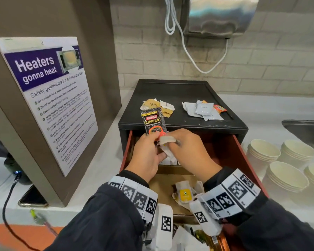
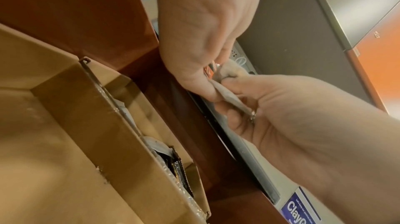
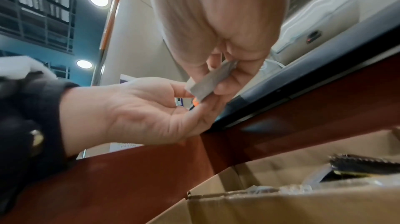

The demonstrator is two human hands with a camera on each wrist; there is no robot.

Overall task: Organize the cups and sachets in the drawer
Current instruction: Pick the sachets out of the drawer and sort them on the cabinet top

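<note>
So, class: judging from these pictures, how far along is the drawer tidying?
Done: two sorted sachet piles lie on the cabinet top. In hand: left hand grips a coffee sachet; right hand pinches a white one. Left: loose sachets in the drawer; cups stand outside.

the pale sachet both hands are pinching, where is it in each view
Head: the pale sachet sits centre frame, between the left hand and right hand, just below the black Kopiko sachet.
Left wrist: right of centre, where the two hands meet.
Right wrist: upper centre, a grey strip seen edge-on.
Shared landmark: the red drawer wall.
</note>
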